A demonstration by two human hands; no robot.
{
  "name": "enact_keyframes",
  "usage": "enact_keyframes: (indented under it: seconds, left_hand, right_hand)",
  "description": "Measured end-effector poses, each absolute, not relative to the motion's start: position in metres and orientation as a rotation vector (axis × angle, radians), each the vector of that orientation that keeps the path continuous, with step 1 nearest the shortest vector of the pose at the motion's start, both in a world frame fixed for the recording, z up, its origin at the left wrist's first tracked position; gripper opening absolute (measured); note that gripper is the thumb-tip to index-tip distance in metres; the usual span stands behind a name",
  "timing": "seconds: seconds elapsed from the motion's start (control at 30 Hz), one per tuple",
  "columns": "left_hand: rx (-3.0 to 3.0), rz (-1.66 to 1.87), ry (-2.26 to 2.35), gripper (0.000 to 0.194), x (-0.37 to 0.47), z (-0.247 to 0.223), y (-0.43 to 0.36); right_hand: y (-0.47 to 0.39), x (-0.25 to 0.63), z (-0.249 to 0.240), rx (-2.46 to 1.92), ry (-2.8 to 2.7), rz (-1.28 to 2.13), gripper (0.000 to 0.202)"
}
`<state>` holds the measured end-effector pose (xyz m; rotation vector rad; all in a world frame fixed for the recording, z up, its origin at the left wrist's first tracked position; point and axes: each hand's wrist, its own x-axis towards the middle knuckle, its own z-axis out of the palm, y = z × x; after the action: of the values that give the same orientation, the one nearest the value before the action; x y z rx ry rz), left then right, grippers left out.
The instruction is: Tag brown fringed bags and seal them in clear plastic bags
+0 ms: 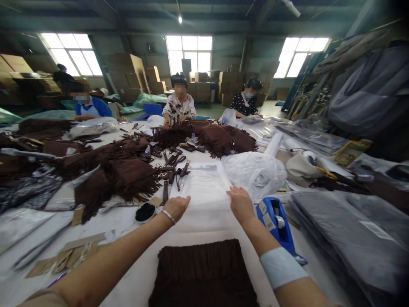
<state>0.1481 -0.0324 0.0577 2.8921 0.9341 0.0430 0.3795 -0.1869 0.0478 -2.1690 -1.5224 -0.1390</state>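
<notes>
- Your left hand (175, 209) is closed at the left edge of a translucent white plastic bag with printed lines (206, 181), thumb pointing forward.
- Your right hand (240, 204) is closed on that bag's opposite edge, its fingers bent less tightly; their undersides are hidden.
- The bag lies between your hands, in front of you, over the white work table (140, 260).
- Nearer your body, between your forearms, is a dark brown folded fabric piece with a fringed flap (204, 273).
- Just right of your right forearm stands a blue plastic tape dispenser (276, 221).
- Near your left wrist sits a small round white dish with black contents (145, 212).
- Beyond your left hand lie dark brown straps with metal fittings (174, 166), close to a heap of dark brown fringed fabric pieces (124, 179).
- Past your right hand rests a crumpled clear plastic bundle (255, 172).
- Farther right, you have a stack of flat grey packages in clear film (351, 230).
- Across the table are a person in a floral top (179, 104), one in a dotted dark top (244, 103) and one in blue sleeves (92, 107).
</notes>
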Motion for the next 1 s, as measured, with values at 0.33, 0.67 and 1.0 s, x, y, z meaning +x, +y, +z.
enact_keyframes:
  seconds: [0.33, 0.67, 1.0]
  left_hand:
    - [1.354, 0.524, 1.191, 0.023, 0.069, 0.018, -0.056]
    - [1.031, 0.306, 0.857, 0.024, 0.112, -0.009, -0.048]
    - [1.077, 0.436, 1.002, 0.020, 0.023, -0.022, -0.089]
  right_hand:
    - [-0.269, 0.342, -0.006, -1.376, -0.195, 0.552, 0.064]
    - [-0.291, 0.334, -0.034, -1.224, -0.130, 0.988, 0.032]
    - [-0.310, 0.301, -0.049, -1.467, -0.111, 1.179, 0.048]
